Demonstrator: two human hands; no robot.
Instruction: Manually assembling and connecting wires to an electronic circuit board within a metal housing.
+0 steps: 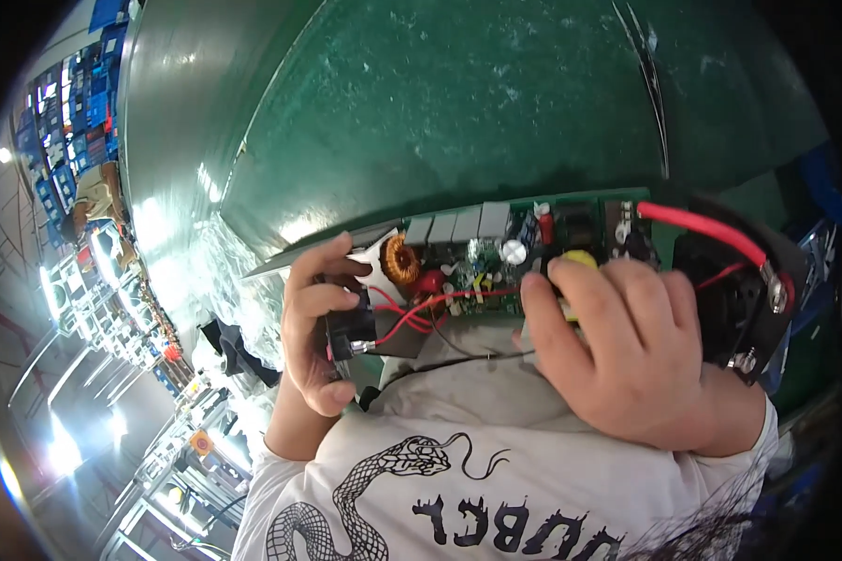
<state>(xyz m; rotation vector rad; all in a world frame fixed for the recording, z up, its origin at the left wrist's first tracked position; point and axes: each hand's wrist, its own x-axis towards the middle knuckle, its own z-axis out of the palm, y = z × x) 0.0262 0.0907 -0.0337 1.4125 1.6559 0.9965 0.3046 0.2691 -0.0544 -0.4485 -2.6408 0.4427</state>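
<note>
A long green circuit board (524, 301) lies crosswise before me, carrying a copper-wound ring coil (401, 259), grey blocks (443, 227) and a round silver-topped capacitor (513, 251). My left hand (313, 313) grips the black end piece (351, 329) of this assembly, fingers over its top and thumb below. Thin red wires (412, 313) run from that piece across the board. Over the right half, my right hand (617, 341) is closed with bent fingers beside a yellow part (582, 257); what its fingertips pinch is hidden. A thick red cable (706, 227) arches to the black right end panel (767, 323).
A green work surface (496, 103) stretches beyond the board, with a dark slit (660, 103) at the right. Clear plastic wrap (229, 290) lies left of my left hand. Farther left are blue bins (70, 126), racks and a person (98, 201).
</note>
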